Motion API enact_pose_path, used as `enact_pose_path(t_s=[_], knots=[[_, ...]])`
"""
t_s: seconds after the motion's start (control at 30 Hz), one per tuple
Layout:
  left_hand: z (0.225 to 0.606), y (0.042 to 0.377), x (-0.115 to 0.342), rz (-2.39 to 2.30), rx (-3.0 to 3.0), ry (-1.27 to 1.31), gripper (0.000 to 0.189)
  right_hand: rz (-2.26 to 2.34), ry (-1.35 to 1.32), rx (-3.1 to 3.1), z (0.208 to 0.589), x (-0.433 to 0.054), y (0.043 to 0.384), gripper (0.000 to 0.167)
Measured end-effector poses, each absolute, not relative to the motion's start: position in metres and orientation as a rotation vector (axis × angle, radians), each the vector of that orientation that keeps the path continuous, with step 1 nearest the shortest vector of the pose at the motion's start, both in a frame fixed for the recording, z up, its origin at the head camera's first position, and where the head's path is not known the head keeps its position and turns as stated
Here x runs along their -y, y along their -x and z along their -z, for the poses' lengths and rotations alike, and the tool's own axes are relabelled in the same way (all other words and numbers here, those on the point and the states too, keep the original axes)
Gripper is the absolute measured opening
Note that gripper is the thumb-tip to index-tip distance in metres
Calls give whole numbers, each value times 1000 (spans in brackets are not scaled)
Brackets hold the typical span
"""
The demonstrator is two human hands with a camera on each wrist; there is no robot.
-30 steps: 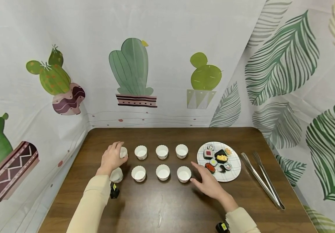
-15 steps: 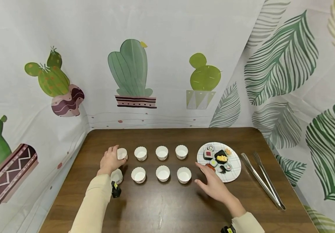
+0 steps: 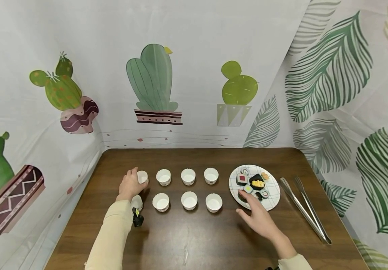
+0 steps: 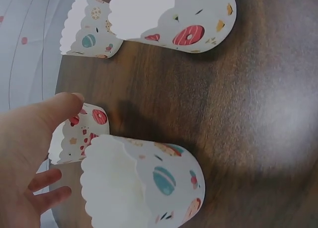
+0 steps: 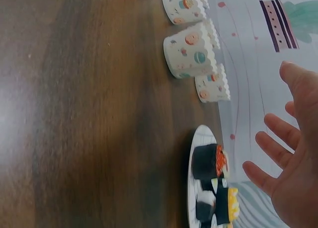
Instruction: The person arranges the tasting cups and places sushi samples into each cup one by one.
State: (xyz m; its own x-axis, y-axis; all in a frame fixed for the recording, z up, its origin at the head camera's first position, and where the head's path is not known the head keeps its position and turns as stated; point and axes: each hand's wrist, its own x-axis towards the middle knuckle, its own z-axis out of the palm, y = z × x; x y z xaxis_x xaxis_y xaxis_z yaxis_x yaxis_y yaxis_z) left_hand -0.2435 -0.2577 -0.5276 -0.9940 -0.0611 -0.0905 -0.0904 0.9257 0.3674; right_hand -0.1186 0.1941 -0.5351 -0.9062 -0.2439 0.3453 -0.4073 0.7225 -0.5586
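Observation:
My left hand (image 3: 129, 185) is at the back-left white paper baking cup (image 3: 142, 176), its thumb touching the near side. In the left wrist view the thumb overlaps this cup, and two fingers stand apart below it. A front-left cup (image 3: 137, 203) sits partly hidden behind my left wrist. My right hand (image 3: 257, 217), fingers spread and holding nothing, hovers by the front-left rim of a round checked plate (image 3: 272, 192). Several toy sushi pieces lie on the plate. The red-topped sushi (image 5: 206, 161) is largely hidden by fingers in the head view.
More cups stand in two rows, among them a back cup (image 3: 211, 175) and a front cup (image 3: 214, 203). Right of the plate lie metal tongs (image 3: 307, 212). A printed cloth (image 3: 194, 75) hangs behind the wooden table (image 3: 167, 240).
My right hand has moved right, away from the front-right cup and over to the plate's edge. My left fingers have drawn back a little from the back-left cup's far rim.

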Motion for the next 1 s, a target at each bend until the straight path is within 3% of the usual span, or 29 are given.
enact_pose_path(t_s=[1.0], knots=[[533,246,256,-583,-3059,113,74,-793,-252,2599,543,-274,100,63]])
